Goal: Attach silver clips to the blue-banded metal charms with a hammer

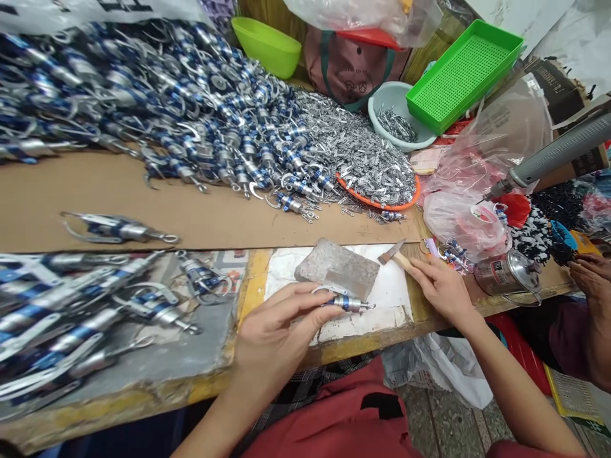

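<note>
Between the thumb and fingers of my left hand (281, 324) is a small silver-and-blue metal part (351, 302) with a ring at its right end. It is held over the near edge of a grey stone block (329, 262), which lies on a white sheet (394, 289). My right hand (443, 283) is closed round the wooden handle of a small hammer (392, 253), whose dark head points left beside the block's right end. One finished-looking metal piece (119, 229) lies alone on the brown cardboard (214, 219) at the left.
Silver-blue assemblies (191, 114) are heaped at the back left, more (71, 312) at the near left. Small plates (377, 165) fill an orange-rimmed tray. A powered screwdriver (558, 152) hangs at the right, above a metal mug (506, 277). Another person's hands (592, 280) are at the right edge.
</note>
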### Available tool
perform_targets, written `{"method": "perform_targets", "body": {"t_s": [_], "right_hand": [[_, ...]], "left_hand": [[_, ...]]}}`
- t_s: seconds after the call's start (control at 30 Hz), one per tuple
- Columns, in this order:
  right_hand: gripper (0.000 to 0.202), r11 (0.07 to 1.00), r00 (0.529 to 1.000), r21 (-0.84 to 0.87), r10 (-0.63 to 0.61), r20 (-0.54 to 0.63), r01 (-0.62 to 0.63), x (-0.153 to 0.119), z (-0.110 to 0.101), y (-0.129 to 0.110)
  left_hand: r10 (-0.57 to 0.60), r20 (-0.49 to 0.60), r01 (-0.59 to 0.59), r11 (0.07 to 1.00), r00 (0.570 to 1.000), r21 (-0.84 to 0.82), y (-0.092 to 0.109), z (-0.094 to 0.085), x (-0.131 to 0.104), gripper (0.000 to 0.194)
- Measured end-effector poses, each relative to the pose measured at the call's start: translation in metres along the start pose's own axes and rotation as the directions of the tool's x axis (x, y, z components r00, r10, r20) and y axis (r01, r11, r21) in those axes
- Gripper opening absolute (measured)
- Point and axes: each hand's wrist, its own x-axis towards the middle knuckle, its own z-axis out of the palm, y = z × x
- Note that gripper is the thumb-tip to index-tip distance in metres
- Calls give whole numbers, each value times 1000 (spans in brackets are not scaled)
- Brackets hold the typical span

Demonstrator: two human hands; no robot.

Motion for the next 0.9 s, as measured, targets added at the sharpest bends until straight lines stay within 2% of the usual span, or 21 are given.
{"method": "perform_targets", "body": {"t_s": [0.07,0.1,0.13,0.17,0.2,0.27,0.33,0.5,0.7,0.9], "right_hand": [[29,992,992,-83,-102,-75,95,30,4,-19],[29,981,984,-116,-162,-68,153,47,7,-32],[31,964,980,-181,-197,13,196,66,11,-47],[33,937,967,-252,-211,141,241,83,15,-61],[32,929,959,-265,-213,185,258,100,20,-75],[32,917,946,-286,-213,243,280,125,27,-96],[34,913,945,-299,-203,257,278,138,31,-108],[32,902,936,-316,-204,286,294,144,25,-108],[35,884,902,-290,-260,345,366,141,23,-113],[29,911,927,-268,-231,297,313,147,26,-110]], "left_hand": [[186,-6,-185,979,983,91,0,-4,3,6],[250,-3,-248,961,968,121,0,-5,5,7],[292,1,-289,947,957,139,1,-6,7,7],[310,7,-308,940,951,147,2,-6,10,6],[310,18,-309,939,951,148,3,-6,12,5],[282,54,-287,949,958,127,5,-6,16,4],[258,84,-265,960,963,94,5,-6,19,6],[261,117,-269,961,958,60,3,-9,20,12],[303,125,-313,947,945,70,4,-9,19,15],[270,120,-283,953,955,109,6,-7,19,10]]}}
